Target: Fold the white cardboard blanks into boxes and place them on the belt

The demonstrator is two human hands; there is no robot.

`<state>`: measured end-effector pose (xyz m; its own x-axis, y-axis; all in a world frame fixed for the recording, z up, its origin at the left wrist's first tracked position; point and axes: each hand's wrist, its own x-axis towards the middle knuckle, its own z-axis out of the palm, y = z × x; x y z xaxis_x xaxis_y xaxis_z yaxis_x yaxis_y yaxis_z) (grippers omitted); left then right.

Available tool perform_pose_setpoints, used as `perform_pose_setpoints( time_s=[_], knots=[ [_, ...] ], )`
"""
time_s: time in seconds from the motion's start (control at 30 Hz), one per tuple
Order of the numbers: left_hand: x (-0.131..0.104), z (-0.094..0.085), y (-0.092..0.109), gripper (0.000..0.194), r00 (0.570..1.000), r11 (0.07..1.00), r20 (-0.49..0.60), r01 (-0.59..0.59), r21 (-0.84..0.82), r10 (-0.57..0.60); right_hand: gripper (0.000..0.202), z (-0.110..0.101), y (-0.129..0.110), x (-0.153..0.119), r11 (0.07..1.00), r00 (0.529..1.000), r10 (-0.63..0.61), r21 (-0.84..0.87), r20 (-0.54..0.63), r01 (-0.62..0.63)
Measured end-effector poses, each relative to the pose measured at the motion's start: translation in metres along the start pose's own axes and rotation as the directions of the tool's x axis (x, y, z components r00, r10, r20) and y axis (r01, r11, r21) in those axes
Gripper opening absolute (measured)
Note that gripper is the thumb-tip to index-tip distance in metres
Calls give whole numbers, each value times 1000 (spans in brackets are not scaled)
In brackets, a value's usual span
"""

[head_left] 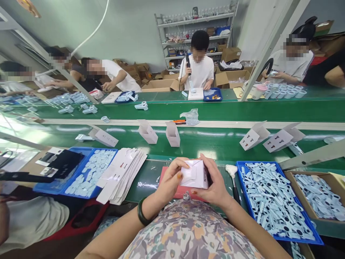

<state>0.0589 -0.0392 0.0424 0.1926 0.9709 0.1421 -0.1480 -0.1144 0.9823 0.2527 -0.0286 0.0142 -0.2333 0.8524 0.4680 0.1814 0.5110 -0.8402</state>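
A small white carton is held in front of me, close to my body. My right hand wraps around its right side, thumb below and fingers along the far edge. From the left, my left hand grips the same carton, its thumb and fingertip on the near face by a small pale patch, perhaps a label or flap. A red pad lies beneath on the bench. Left of my hands is a stack of flat, unfolded white cartons with small printed pictures. To the right lies a black-handled tool with a whitish head.
A blue tray of light-blue plastic parts and a cardboard box of similar parts stand right. Another blue tray sits left. Several open cartons stand on the green conveyor belt. Co-workers sit across.
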Motion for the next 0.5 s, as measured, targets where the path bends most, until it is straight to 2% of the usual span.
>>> perform_pose_setpoints(
  time_s=[0.07,0.13,0.2,0.33,0.5],
  knots=[
    [4,9,9,35,986,970,-44,151,-188,-162,101,-4,-3,1,993,996,-75,-88,39,78],
    [6,17,13,40,963,914,-20,250,-318,-270,102,-8,-7,3,981,990,-126,-143,56,133],
    [6,22,14,47,947,869,26,303,-391,-319,104,-10,-11,5,969,985,-159,-183,62,167],
    [4,28,8,42,950,883,16,295,-364,-311,104,-10,-16,6,952,983,-174,-243,61,184],
    [1,24,-1,41,967,933,-5,243,-265,-253,102,-9,-17,3,943,977,-194,-259,86,210]
  ],
)
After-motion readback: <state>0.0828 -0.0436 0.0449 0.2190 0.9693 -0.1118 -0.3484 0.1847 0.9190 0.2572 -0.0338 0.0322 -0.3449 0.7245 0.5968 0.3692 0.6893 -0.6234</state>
